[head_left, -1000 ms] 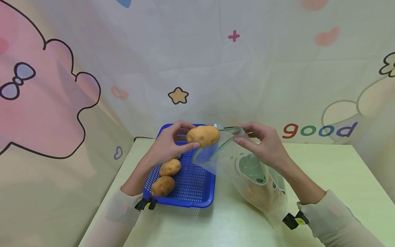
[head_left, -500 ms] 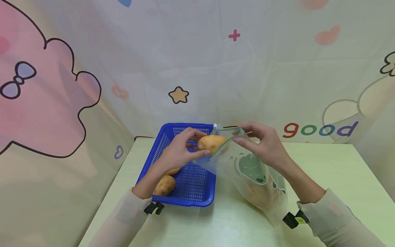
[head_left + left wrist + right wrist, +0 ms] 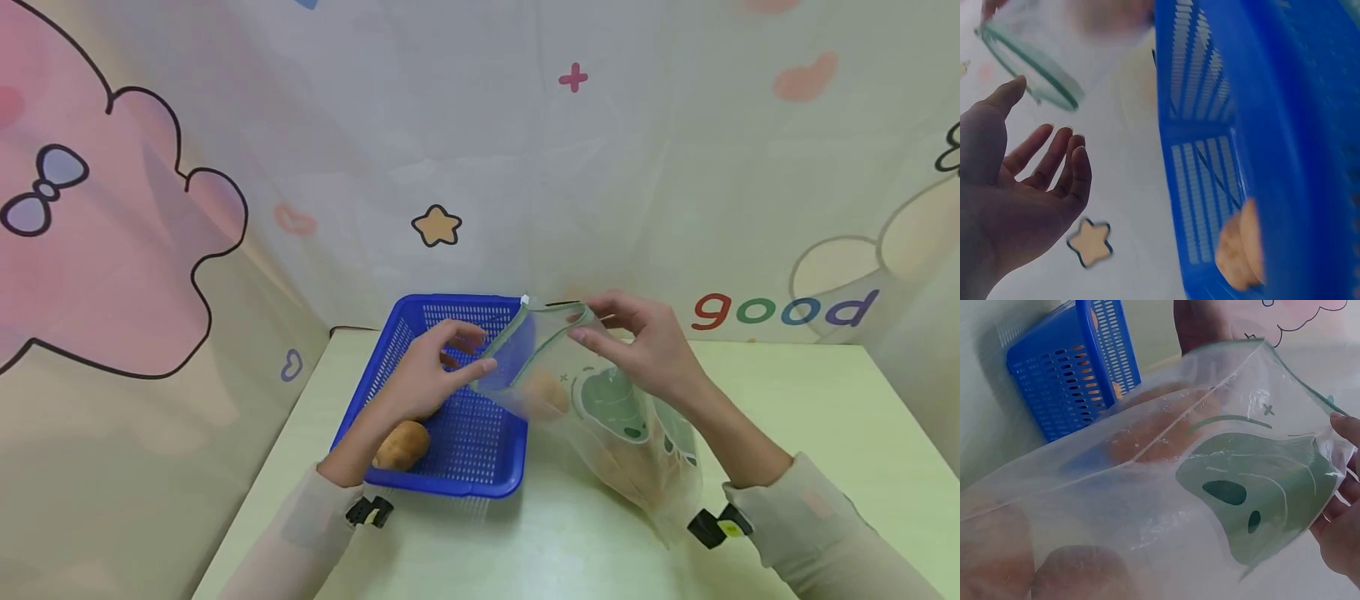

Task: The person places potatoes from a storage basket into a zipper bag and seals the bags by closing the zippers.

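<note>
My left hand is empty, its fingers relaxed and parted beside the mouth of a translucent zip bag with a green printed pattern. Inside the bag, just below its mouth, a potato shows blurred through the plastic. More potatoes lie at the bag's bottom. My right hand pinches the bag's green rim between thumb and fingers, and the mouth gapes toward the left. Under the left arm, a blue plastic basket holds a potato near its front left; another is partly hidden behind the hand.
The basket stands on a pale green table, left of the bag, whose mouth overhangs the basket's right rim. A printed cloth backdrop rises right behind the table. The bag's lower end rests on the tabletop.
The left hand carried a potato rightward and down to the bag's mouth and let it go. The potato is now inside the bag. The right hand has kept its hold on the rim.
</note>
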A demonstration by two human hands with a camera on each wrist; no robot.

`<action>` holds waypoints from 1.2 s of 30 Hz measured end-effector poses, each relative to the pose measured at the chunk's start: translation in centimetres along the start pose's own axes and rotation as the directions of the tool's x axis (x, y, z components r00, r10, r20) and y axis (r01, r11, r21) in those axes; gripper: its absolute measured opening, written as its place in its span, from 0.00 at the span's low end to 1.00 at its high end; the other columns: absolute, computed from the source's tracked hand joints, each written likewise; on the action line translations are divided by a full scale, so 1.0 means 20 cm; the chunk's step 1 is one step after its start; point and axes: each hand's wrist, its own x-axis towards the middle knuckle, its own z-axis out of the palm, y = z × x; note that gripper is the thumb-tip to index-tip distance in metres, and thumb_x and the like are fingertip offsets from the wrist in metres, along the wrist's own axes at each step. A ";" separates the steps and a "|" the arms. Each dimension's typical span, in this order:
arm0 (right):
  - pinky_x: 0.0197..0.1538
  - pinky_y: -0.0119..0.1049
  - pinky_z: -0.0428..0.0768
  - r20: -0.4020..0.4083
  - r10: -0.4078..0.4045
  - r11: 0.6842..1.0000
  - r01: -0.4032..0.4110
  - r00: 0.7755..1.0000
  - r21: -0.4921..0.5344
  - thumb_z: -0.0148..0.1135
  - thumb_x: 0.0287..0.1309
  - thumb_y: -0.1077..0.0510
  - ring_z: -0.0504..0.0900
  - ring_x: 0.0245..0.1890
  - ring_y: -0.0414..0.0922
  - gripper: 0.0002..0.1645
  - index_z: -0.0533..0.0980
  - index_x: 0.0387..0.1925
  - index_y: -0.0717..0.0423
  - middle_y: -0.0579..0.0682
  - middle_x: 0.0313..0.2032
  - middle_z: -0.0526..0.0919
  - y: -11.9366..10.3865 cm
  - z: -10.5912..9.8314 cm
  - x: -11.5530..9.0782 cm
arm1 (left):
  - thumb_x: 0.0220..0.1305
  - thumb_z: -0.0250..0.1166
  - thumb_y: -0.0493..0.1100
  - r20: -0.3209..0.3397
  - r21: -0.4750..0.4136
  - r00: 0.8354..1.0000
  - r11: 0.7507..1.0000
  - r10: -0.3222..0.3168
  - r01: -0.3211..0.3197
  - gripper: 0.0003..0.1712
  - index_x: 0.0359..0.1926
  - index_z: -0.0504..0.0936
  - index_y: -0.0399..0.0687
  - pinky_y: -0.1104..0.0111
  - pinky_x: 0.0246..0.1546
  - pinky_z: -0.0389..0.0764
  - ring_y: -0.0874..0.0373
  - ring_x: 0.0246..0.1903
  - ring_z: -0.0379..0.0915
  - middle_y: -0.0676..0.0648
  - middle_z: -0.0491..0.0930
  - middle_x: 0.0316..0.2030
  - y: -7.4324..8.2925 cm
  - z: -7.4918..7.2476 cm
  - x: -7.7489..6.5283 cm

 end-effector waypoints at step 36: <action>0.48 0.31 0.86 0.000 0.008 1.000 -0.008 1.000 -0.007 0.72 0.65 0.66 0.89 0.42 0.44 0.10 0.85 0.48 0.59 0.49 0.42 0.90 0.00 -0.01 -0.03 | 0.65 0.77 0.40 -0.020 0.387 0.963 0.886 -0.269 0.255 0.33 0.67 0.77 0.32 0.43 0.68 0.74 0.35 0.67 0.69 0.32 0.73 0.67 -0.51 0.01 -0.14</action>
